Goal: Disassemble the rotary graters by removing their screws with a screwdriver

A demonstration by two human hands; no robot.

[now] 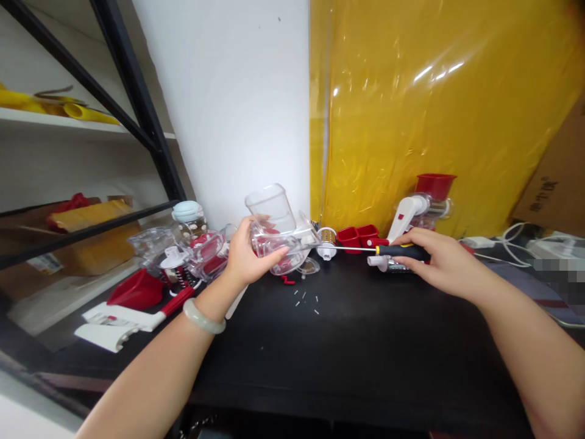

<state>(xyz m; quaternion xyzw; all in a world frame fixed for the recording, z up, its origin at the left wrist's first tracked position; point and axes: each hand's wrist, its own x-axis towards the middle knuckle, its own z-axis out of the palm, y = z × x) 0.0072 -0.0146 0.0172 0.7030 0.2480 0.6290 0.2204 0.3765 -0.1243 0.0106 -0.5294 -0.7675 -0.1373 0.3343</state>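
Note:
My left hand (249,250) is closed around a clear plastic housing (292,228) with a square chute pointing upward, held above the black table. In my right hand (439,262) is a screwdriver (402,250) with a black and yellow handle. Its long metal shaft points left, and the tip reaches the right side of the housing; whether it touches a screw I cannot tell. Below the housing, several small screws (304,299) lie scattered on the table. A small red crank-shaped part (287,280) rests just behind them.
Clear housings, a red hopper (137,288) and a white handle part (123,317) crowd the left side. At the back stand a grating drum (327,238) and red cups (358,238). An assembled drum grater (420,210) stands back right, near white cables (507,244).

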